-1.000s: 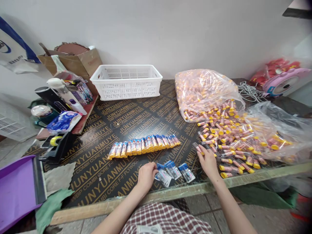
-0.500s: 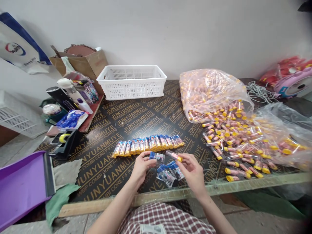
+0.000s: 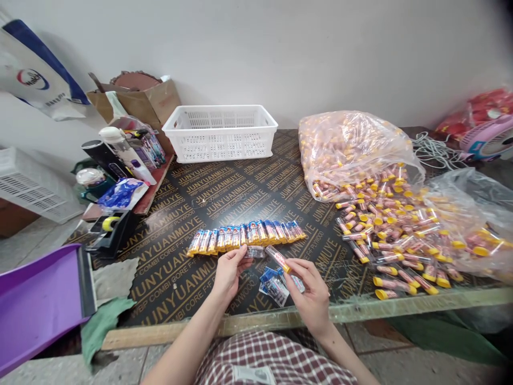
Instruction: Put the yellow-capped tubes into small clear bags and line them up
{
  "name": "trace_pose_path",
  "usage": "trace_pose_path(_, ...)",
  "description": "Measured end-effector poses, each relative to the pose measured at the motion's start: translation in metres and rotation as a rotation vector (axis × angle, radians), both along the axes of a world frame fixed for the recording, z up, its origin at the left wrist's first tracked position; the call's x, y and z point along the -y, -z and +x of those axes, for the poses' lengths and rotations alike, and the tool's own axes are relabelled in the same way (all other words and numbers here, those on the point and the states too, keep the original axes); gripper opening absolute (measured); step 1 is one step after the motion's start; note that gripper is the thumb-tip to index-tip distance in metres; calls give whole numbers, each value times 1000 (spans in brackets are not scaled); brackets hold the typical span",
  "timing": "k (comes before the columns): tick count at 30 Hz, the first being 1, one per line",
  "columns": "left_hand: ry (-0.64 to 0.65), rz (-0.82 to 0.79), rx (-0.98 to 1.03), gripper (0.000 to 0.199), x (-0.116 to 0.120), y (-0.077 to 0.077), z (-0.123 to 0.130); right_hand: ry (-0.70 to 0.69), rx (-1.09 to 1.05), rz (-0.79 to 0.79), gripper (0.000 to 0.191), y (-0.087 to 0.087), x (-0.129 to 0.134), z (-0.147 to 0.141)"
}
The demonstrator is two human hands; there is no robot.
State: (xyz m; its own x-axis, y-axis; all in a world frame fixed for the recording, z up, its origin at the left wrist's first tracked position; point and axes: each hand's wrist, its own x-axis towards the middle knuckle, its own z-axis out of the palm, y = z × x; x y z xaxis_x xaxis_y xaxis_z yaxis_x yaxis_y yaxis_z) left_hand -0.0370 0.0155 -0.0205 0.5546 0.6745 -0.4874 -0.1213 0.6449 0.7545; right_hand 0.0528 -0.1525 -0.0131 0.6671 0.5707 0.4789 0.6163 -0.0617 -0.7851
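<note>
Between thumb and fingers, my left hand [image 3: 231, 270] pinches a small clear plastic sleeve [image 3: 255, 252], seen nearly edge-on. My right hand [image 3: 308, 286] grips a clear tube [image 3: 278, 258] by its yellow-capped end, its other end tilted towards the sleeve; a narrow gap separates the two. Flat blue-and-clear sleeves [image 3: 275, 287] lie on the dark board under and between my hands. Just beyond them, a row of blue-wrapped tubes with yellow ends [image 3: 245, 234] lies side by side. To the right spreads a heap of unwrapped yellow-capped tubes [image 3: 385, 219].
A white basket [image 3: 220, 135] stands at the back by the wall. Right of it slumps a large plastic bag of tubes [image 3: 352, 149]. At left are a tape dispenser [image 3: 110, 235], bottles [image 3: 120, 141] and a purple dustpan [image 3: 40, 305]. A wooden strip [image 3: 148, 336] edges the board.
My left hand has turned its sleeve from face-up to nearly edge-on. My right hand has lowered slightly, with the tube tilted more steeply. The whole view has shifted a little.
</note>
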Motion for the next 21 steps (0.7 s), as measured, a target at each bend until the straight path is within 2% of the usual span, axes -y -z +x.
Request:
trace_pose_path(6,67,149,22,39,8,0,1,-173,-56,-45,29,-1,-1,-3)
trace_pose_path(11,208,50,146,43,15,-10,0,-238,-74,-63,35,5,-3,-2)
trace_pose_path(13,245,27,153,44,17,-15,-1,-232,-20,-70,43,7,-4,-1)
trace_pose_path(16,349,41,125,37,20,-19,-3,-255,-12,-61,68,9,-6,3)
trace_pose_path(18,454,40,112,33,25,-20,-4,-329,-53,-62,81,7,-7,5)
trace_pose_path(21,548,24,115,33,32,-19,-4,-470,-121,-91,86,5,-6,7)
